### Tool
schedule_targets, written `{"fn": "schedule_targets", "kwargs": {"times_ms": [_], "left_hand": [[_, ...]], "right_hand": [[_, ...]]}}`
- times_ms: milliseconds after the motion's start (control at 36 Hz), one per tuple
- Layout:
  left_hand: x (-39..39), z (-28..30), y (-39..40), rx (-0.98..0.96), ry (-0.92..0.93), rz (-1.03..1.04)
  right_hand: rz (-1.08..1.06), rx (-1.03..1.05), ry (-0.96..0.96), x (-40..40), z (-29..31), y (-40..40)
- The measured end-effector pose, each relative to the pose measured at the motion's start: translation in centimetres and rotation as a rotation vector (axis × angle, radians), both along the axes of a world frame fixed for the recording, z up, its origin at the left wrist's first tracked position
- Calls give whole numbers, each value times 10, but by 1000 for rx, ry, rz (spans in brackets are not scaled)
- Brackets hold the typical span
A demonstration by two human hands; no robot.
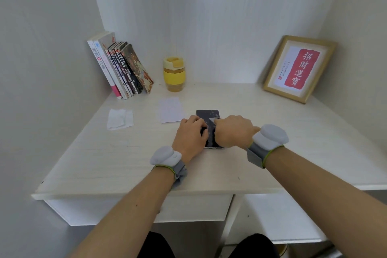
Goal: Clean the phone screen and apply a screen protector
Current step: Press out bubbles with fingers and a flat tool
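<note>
The phone (207,115) lies flat near the middle of the bench (293,142), screen up, with both hands on it. The left hand (189,138) rests on the phone's left side with its fingers (196,121) curled over the edge, holding it down, while the right hand (234,130) reaches across and pinches a small pale wipe (212,120) against the screen. A white sheet (170,110) lies just beside the phone toward the back, a torn packet (119,119) further left; books (121,67), a yellow cup (174,74) and a frame (299,69) stand along the back edge.
</note>
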State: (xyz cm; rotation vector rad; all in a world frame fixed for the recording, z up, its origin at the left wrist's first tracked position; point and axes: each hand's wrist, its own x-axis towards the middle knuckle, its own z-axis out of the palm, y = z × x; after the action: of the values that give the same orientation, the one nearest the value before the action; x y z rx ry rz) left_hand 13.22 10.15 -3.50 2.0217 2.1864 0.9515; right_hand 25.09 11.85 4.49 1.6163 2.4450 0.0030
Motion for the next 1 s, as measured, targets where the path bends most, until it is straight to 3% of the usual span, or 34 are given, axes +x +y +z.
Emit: {"fn": "schedule_targets", "kwargs": {"times_ms": [278,1000], "left_hand": [[-1,0,0,-14,29,-15],[-1,-5,5,13,66,-32]], "right_hand": [[-48,-43,-56,-16,2,6],[-79,-120,273,-15,-9,30]]}}
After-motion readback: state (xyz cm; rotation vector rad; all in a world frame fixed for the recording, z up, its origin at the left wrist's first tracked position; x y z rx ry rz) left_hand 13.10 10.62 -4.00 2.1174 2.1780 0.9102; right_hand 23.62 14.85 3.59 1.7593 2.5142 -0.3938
